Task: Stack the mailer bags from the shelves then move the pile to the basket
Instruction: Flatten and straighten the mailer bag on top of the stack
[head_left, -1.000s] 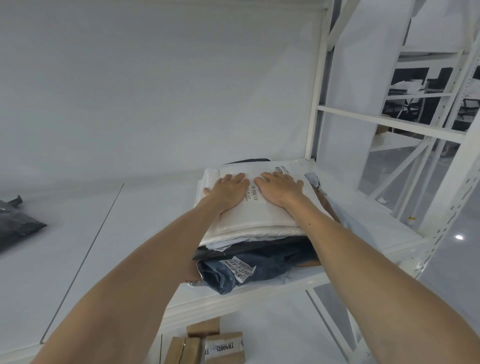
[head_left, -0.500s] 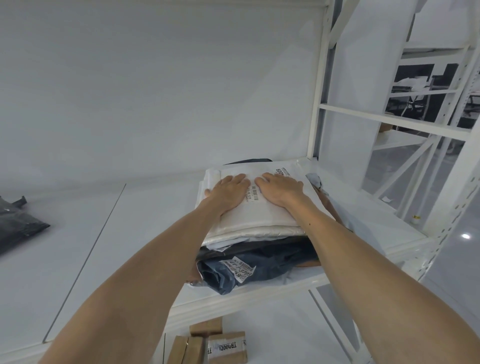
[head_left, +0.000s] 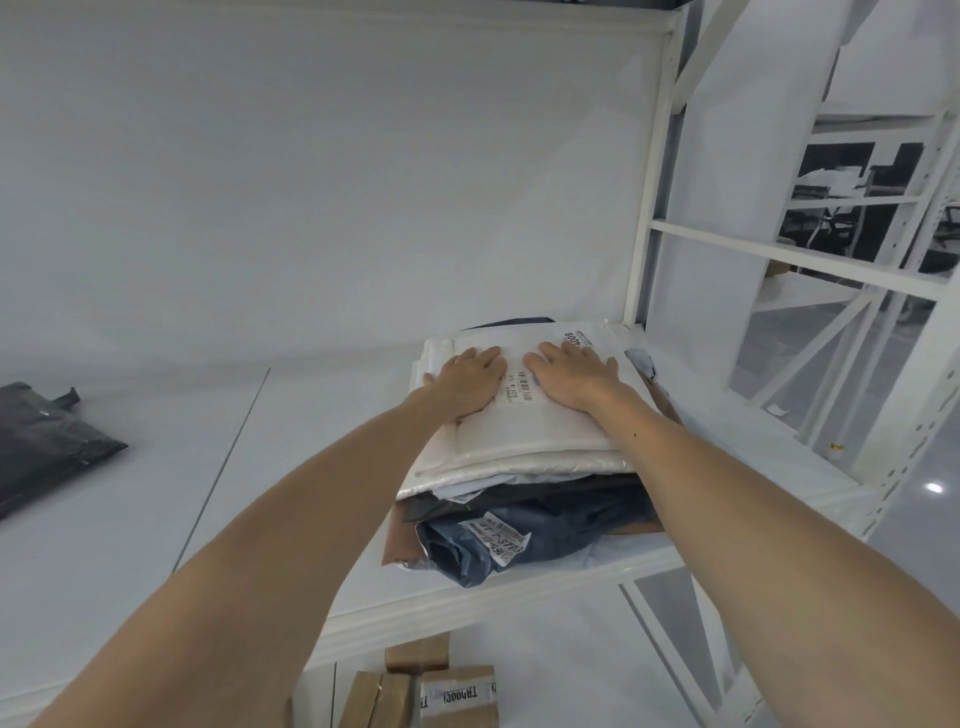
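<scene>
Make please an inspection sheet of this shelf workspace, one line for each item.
Surface: white shelf board, carrying the pile near its right end.
Job's things: pile of mailer bags, white mailer on top, dark blue mailer lower; one black mailer bag apart, far left; basket not in view.
Clutter: taped cardboard boxes below the shelf.
Grips: left hand and right hand press flat on the white mailer.
Cables: nothing seen.
Surroundings: white rack frame, more racks beyond.
</scene>
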